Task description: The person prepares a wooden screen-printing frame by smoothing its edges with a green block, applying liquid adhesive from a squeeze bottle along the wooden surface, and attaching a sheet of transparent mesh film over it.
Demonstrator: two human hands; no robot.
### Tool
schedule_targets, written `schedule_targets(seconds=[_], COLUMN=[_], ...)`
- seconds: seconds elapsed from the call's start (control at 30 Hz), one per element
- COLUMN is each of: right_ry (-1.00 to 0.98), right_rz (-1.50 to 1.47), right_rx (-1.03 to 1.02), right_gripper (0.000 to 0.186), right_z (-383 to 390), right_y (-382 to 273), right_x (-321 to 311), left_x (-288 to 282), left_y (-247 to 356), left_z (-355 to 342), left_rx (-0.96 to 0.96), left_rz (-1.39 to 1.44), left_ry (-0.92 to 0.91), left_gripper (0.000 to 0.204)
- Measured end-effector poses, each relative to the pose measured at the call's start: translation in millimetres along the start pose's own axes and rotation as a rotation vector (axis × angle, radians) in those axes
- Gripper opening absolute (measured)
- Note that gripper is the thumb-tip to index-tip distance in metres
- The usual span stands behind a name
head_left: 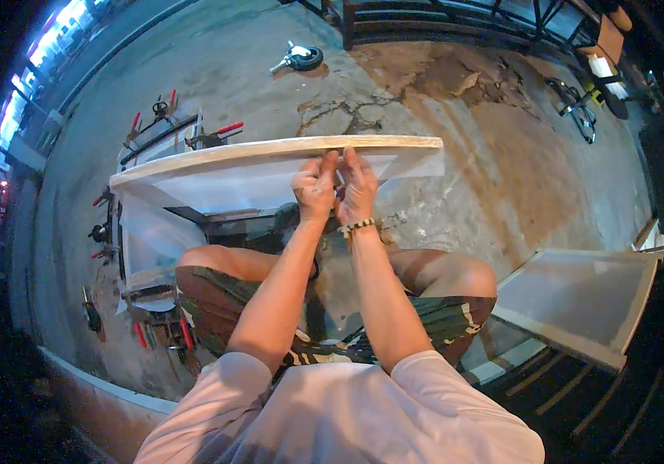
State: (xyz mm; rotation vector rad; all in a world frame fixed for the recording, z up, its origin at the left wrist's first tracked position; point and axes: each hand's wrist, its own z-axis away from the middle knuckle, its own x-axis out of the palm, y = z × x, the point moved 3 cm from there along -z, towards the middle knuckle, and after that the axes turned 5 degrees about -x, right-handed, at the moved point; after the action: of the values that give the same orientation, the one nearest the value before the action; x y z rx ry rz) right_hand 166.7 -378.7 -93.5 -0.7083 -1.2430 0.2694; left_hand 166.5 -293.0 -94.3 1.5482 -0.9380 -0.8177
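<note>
A wooden frame (262, 148) with whitish, see-through sheeting on its near side stands tilted in front of me, its pale long edge uppermost. My left hand (316, 188) is closed at the near side of that edge, thumb pointing up against the wood. Right beside it, almost touching, my right hand (358, 185) pinches the same edge, thumb uppermost, a beaded bracelet (357, 226) on the wrist. Most fingertips are hidden, and I cannot make out whether anything small sits between the hands.
At left, a white-sheeted frame (154, 238) lies low with several red-handled clamps (227, 127) around it. Another meshed frame (580, 298) leans at right, by dark slats (580, 390). A caster wheel (301, 57) lies on the cracked concrete floor (502, 193); metal clamps (576, 108) lie far right.
</note>
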Motion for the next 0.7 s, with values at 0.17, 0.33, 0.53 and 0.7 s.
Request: schedule_targets(seconds=[0.17, 0.33, 0.53, 0.7], right_ry=[-0.025, -0.061, -0.004, 0.005], right_rz=[0.054, 0.127, 0.027, 0.168], right_rx=[0.022, -0.175, -0.041, -0.181], right_gripper=[0.018, 0.016, 0.02, 0.019], right_z=[-9.4, -18.3, 1.2, 6.3], right_y=[9.6, 14.1, 36.3, 42.3], right_x=[-2.5, -9.9, 16.9, 15.9], left_x=[0.0, -35.0, -42.9, -48.4], left_y=[14.4, 11.3, -0.8, 23.2], left_z=[4.6, -2.1, -15.3, -3.6], left_rx=[-0.29, -0.277, -0.156, -0.332], left_rz=[0.15, 0.213, 0.069, 0.18], left_ry=[-0.126, -0.003, -0.06, 0.046], left_gripper=[0.033, 0.041, 0.043, 0.037])
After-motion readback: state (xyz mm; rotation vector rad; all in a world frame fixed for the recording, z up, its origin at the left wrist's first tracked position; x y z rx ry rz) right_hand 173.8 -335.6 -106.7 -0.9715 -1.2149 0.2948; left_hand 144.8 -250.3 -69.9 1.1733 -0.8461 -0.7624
